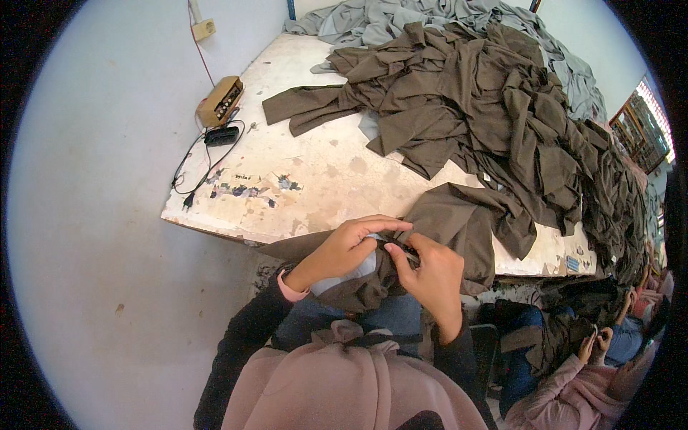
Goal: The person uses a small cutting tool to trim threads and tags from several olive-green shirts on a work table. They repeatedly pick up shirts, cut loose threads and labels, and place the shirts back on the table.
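A dark brown cloth garment (457,220) lies partly on the table's near edge and partly over my lap. My left hand (357,239) grips a fold of it, with the fingers stretched to the right. Close beside it, my right hand (432,266) pinches the same cloth between thumb and fingers. Something dark and narrow shows at the right fingertips, too small to name. Light blue-grey fabric (344,277) shows under my left wrist, against the brown cloth.
A heap of brown garments (473,102) covers much of the worn table (333,177), with grey cloth (392,21) behind. At left are a power box (220,102), a black adapter (221,136) and loose cables. A wall socket (204,29) hangs above. Co-workers' hands (594,344) hold cloth at right.
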Available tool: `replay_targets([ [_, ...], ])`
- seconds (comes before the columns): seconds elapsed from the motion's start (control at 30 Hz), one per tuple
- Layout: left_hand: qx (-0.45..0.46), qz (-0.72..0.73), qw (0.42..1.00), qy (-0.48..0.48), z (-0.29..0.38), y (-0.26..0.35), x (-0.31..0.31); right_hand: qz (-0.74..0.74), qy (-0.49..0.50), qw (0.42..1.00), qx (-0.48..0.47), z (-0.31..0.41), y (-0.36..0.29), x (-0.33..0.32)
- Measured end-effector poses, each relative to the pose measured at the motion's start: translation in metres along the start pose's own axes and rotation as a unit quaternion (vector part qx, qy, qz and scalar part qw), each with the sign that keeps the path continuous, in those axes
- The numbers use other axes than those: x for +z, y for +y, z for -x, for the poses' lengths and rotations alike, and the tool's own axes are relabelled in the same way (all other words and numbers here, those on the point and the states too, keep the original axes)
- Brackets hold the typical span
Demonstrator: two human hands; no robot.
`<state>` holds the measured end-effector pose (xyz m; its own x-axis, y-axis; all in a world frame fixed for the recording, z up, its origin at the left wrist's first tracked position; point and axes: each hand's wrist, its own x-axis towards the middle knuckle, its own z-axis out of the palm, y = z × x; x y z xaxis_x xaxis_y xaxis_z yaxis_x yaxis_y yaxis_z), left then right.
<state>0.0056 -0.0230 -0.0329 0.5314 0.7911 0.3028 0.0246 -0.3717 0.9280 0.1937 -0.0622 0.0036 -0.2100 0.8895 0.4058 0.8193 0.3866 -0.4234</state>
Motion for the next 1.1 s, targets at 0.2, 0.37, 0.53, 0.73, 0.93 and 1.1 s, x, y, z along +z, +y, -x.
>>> replay_targets([
  [0.2, 0.001, 0.023, 1.000, 0.000, -0.004, -0.002, -0.002, 0.093, -0.009, 0.993, -0.075, 0.001, -0.005, 0.003],
  [0.37, -0.010, 0.061, 0.998, 0.015, 0.001, -0.007, -0.010, -0.033, 0.026, 0.998, 0.044, 0.007, 0.001, 0.007],
  [0.53, -0.001, -0.115, 0.988, 0.102, -0.001, -0.015, -0.040, -0.213, 0.007, 0.973, 0.087, 0.002, 0.019, 0.030],
  [0.73, -0.064, -0.254, 0.948, 0.182, 0.011, 0.000, -0.032, -0.193, 0.032, 0.977, 0.083, 0.002, 0.028, 0.039],
  [0.93, -0.264, 0.052, 0.959, 0.084, 0.016, -0.002, -0.011, -0.215, 0.036, 0.976, 0.025, -0.015, 0.032, 0.030],
  [1.1, -0.235, 0.506, 0.821, 0.121, 0.019, -0.022, 0.014, -0.257, 0.159, 0.948, 0.097, -0.010, 0.030, 0.033],
])
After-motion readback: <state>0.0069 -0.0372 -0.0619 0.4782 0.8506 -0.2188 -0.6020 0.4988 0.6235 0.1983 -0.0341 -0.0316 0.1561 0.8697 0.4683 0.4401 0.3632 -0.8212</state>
